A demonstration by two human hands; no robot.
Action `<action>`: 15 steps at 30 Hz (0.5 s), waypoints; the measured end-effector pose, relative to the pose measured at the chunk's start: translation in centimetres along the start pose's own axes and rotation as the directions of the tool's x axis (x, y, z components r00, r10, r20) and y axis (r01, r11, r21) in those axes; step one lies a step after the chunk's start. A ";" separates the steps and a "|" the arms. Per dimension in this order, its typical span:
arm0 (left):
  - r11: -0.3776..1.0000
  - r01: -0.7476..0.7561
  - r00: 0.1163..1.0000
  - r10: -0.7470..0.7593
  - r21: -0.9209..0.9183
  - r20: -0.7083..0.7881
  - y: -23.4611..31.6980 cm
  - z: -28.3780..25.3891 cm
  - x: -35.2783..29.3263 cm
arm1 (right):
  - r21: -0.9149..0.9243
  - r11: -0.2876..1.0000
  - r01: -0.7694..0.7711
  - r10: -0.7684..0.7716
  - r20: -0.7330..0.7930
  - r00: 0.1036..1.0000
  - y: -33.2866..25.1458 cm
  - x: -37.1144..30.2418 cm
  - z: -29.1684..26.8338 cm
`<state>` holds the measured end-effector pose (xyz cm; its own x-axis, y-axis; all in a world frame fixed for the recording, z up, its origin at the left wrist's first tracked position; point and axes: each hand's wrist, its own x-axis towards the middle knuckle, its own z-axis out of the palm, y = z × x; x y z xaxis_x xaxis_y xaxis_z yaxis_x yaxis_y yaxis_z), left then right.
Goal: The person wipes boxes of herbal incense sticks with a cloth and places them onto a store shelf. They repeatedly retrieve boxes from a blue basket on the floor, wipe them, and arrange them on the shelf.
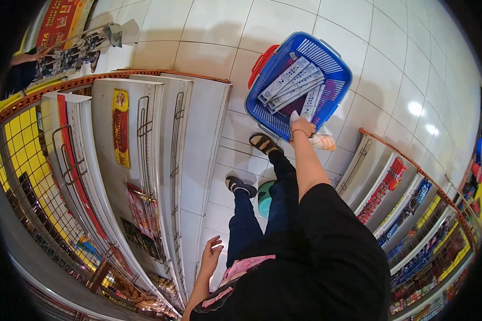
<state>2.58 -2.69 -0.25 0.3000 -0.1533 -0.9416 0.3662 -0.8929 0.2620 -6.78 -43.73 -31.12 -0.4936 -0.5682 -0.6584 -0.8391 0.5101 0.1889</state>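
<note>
A blue plastic basket (334, 51) with slotted sides stands on the tiled floor ahead of me, holding several long white boxes (290, 80) with dark print. My right hand (302, 128), a bracelet at its wrist, reaches over the basket's near rim by the lower end of one white box (311, 102). Its fingers look closed, but what they grip is hidden. Beside that wrist hangs a white and orange piece (322, 142), cloth or wrapping. Low by my hip and next to the shelves, my left hand (211, 255) hangs with its fingers loosely apart, holding nothing.
Grey, mostly bare metal shelves (201, 123) with wire hooks rise on my left. Packaged goods (383, 187) fill the rack at right. A red basket (261, 65) sits behind the blue one. A green round object (265, 199) is near my sandalled feet. Another person's arm (27, 56) shows top left.
</note>
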 end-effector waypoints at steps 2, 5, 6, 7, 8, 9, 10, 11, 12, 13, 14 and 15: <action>1.000 0.010 1.000 -0.010 -0.002 0.017 -0.1 0.2 0.1 | 0.009 0.999 0.043 -0.043 -0.014 0.999 0.9 1.4 0.7; 1.000 0.020 0.999 -0.020 -0.004 0.043 -0.8 0.3 0.4 | -0.074 0.993 0.093 -0.096 -0.041 0.995 1.1 1.9 1.6; 1.000 0.019 0.999 -0.018 -0.016 0.051 -0.9 0.4 0.5 | -0.046 0.993 0.108 -0.107 0.009 0.994 1.3 2.3 1.5; 0.999 0.016 0.998 -0.015 -0.032 0.055 -0.9 0.5 0.5 | -0.018 0.992 0.126 -0.125 0.058 0.990 1.2 2.0 0.5; 0.999 0.014 0.999 -0.013 -0.030 0.047 -0.8 0.5 0.4 | 0.012 0.990 0.144 -0.144 0.107 0.984 1.2 1.8 -0.1; 1.000 0.011 0.999 -0.010 -0.029 0.038 -0.6 0.5 0.2 | -0.012 0.981 0.191 -0.190 0.053 0.980 1.3 1.8 0.0; 1.000 0.003 0.999 -0.002 -0.020 0.037 -0.2 0.3 0.2 | -0.031 0.964 0.265 -0.260 0.122 0.958 1.9 2.8 0.0; 1.000 -0.006 0.999 0.007 -0.025 0.037 0.0 0.1 0.3 | -0.042 0.939 0.341 -0.328 0.192 0.925 2.6 4.0 0.2; 0.999 -0.016 0.999 0.017 -0.030 0.038 -0.1 -0.1 0.3 | -0.049 0.908 0.416 -0.390 0.261 0.883 3.0 5.1 0.6; 0.999 -0.022 0.999 0.024 -0.041 0.037 -0.3 -0.1 0.3 | -0.036 0.930 0.365 -0.345 0.256 0.903 3.0 5.5 0.7; 0.999 -0.026 0.999 0.027 -0.034 0.036 -0.4 -0.1 0.4 | 0.003 0.946 0.325 -0.315 0.255 0.914 3.0 5.8 0.9; 0.999 -0.029 0.999 0.030 -0.027 0.036 -0.5 -0.2 0.6 | 0.042 0.958 0.282 -0.284 0.257 0.924 3.1 6.1 1.2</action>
<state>2.74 -2.24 -0.92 0.2786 -0.1949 -0.9404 0.3814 -0.8762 0.2946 -12.13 -44.83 -35.37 -0.1596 -0.5040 -0.8489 -0.9341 0.3554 -0.0354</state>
